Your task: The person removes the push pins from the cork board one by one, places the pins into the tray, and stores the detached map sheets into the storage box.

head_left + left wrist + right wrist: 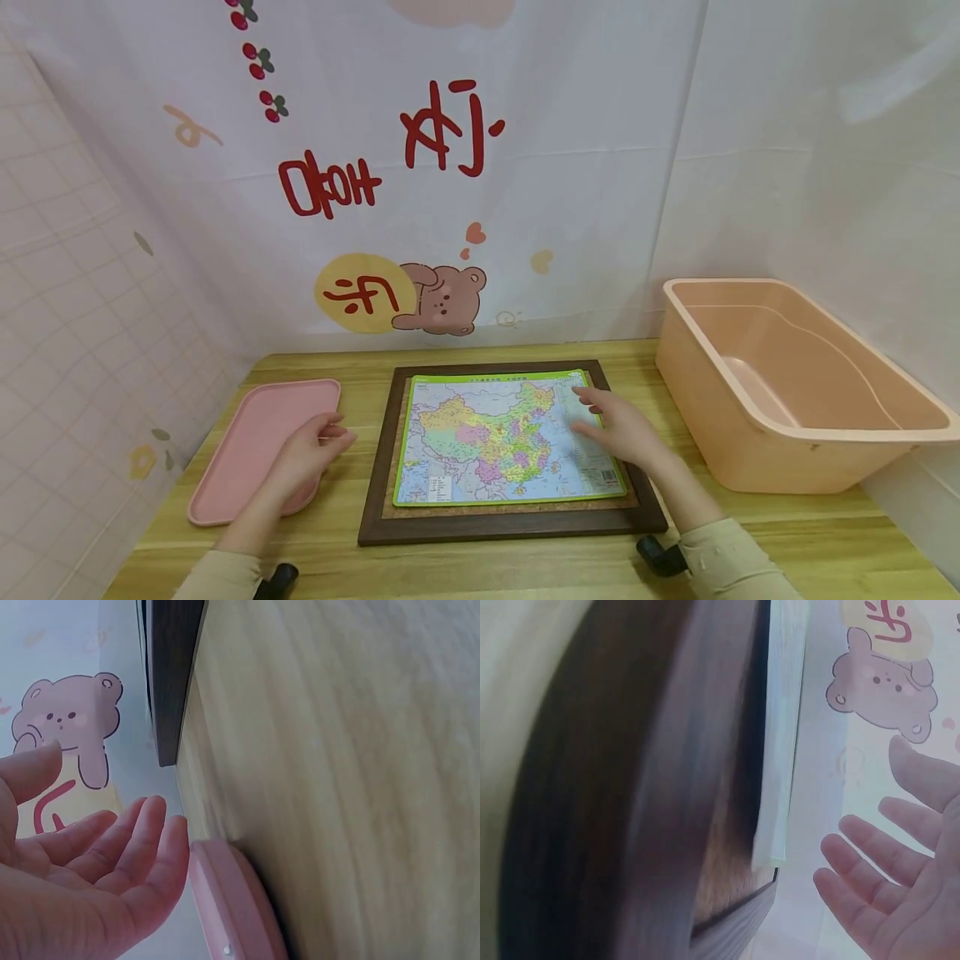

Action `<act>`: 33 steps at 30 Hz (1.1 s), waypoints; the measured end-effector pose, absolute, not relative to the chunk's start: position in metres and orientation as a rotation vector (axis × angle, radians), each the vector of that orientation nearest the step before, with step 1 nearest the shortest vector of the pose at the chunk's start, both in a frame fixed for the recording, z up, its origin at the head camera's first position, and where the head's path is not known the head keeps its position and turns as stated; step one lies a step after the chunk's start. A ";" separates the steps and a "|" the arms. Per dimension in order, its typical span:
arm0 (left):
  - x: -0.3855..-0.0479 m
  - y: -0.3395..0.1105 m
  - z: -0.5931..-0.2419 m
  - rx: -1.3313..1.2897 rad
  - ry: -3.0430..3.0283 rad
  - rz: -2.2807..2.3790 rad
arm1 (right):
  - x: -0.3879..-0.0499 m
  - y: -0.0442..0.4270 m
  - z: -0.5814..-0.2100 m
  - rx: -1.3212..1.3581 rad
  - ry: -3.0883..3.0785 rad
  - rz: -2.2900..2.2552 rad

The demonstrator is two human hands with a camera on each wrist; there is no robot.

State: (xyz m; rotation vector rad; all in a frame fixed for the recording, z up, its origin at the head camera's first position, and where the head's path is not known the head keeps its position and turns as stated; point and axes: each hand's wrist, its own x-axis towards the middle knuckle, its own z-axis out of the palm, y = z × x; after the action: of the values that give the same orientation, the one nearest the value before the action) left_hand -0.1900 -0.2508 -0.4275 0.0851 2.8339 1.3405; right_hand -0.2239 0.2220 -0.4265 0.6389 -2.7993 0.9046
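Note:
A map of China [480, 442] with a green border lies on a cork board in a dark brown frame [517, 527], in the middle of the table. Over the map's right side hovers my right hand [618, 425], fingers loosely bent and holding nothing. My left hand [309, 450] hangs above the right edge of a pink tray [240, 450], fingers relaxed and apart from it. In the left wrist view the left palm [90, 892] shows nothing held. The right wrist view shows the right fingers [870, 859] spread beside the map's raised edge.
A deep peach plastic tub [750, 433] stands at the table's right side. A white cloth with a printed bear [446, 302] hangs behind the wooden table [480, 575]. Black wrist straps [662, 557] sit at both cuffs.

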 end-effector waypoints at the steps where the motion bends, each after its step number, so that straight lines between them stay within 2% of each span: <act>1: -0.190 -0.250 -0.428 0.068 2.815 1.357 | -0.224 0.223 -0.426 0.626 -2.802 0.920; 8: -0.188 -0.239 -0.429 0.019 2.717 1.497 | -0.228 0.229 -0.426 0.567 -2.805 0.913; 33: -0.191 -0.224 -0.437 0.023 2.633 1.508 | -0.234 0.240 -0.424 0.466 -2.841 1.019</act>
State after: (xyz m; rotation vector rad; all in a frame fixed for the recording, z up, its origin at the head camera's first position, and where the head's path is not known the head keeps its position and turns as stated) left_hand -0.1911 -0.2237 -0.4369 0.0228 2.6330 1.5079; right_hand -0.2337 0.2400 -0.4243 0.4657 -2.8413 1.0195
